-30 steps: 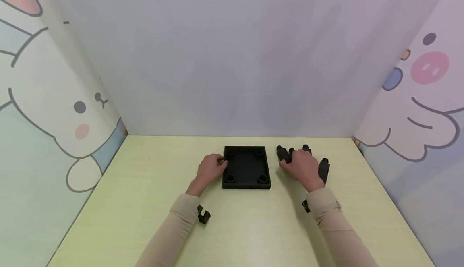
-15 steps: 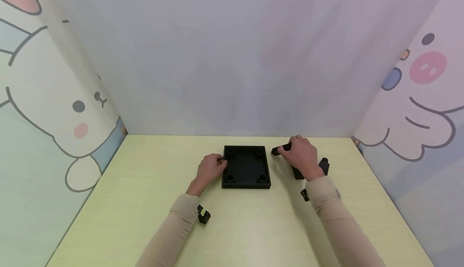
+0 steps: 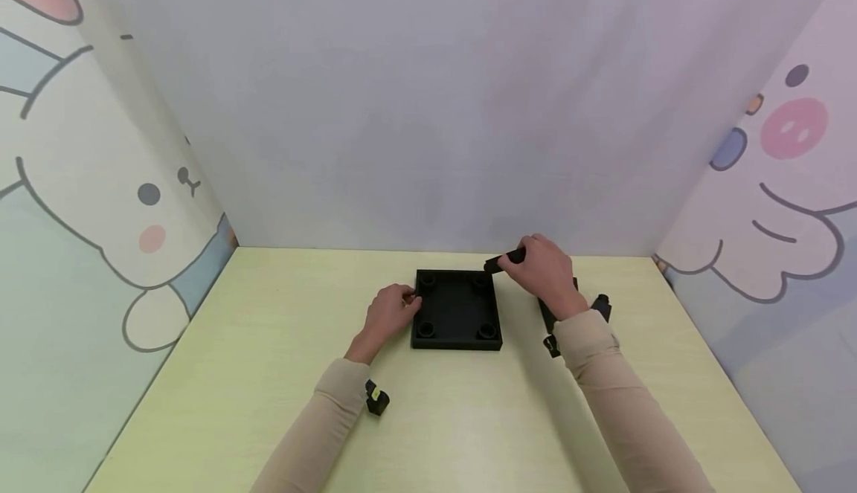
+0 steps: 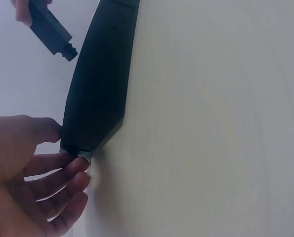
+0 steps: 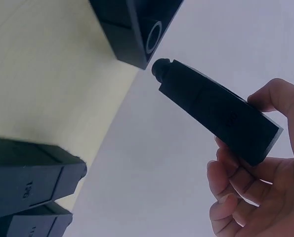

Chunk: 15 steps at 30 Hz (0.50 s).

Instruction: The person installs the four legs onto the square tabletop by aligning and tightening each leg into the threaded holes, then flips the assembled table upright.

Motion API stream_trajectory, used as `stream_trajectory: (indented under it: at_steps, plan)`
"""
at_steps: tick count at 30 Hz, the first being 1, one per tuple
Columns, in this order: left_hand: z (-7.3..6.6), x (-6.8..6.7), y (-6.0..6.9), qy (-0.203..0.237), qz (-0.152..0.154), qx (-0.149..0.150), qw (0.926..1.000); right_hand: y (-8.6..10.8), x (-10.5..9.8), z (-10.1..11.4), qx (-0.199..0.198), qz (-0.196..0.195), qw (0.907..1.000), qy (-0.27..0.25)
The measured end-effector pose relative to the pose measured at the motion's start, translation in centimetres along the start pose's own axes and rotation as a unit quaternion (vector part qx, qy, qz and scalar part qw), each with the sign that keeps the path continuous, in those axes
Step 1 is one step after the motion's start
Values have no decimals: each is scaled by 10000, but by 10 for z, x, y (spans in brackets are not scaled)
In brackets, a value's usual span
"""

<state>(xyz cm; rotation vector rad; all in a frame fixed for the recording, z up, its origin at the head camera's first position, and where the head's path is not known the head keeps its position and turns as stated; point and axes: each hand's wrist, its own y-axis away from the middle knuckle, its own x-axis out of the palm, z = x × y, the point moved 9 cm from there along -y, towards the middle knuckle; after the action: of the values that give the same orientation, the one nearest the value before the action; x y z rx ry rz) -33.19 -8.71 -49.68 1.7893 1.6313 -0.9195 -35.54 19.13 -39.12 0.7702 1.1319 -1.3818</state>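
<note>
A black square tray-like base (image 3: 458,308) lies on the table, with a round socket in each corner. My left hand (image 3: 388,314) pinches its left edge; in the left wrist view the thumb (image 4: 45,129) is on one side of the rim and the fingertips on the other. Above the base's far right corner, my right hand (image 3: 544,274) holds a black block-shaped leg (image 5: 221,111) between thumb and fingers. The leg is tilted, its threaded round end pointing toward the corner socket (image 5: 154,37), a small gap apart.
More black legs lie on the table right of the base; two (image 5: 33,180) show in the right wrist view, and one (image 3: 602,305) sits beyond my right wrist. A pale back wall (image 3: 428,143) rises behind the table (image 3: 268,374), with cartoon-printed panels at both sides.
My right hand has picked up a leg from the group on the right and carried it left and away from me to the base's far corner. The left hand has stayed put.
</note>
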Motion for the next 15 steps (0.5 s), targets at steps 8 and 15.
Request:
stream_trajectory:
  at_steps: [8,15]
  plan:
    - [1,1,1,40,8,-4,10000,-11,5,17,-132,185,9996,-165]
    - [5,2,1,26,-60,-69,10000,-19,7,32,-165,283,9989,-348]
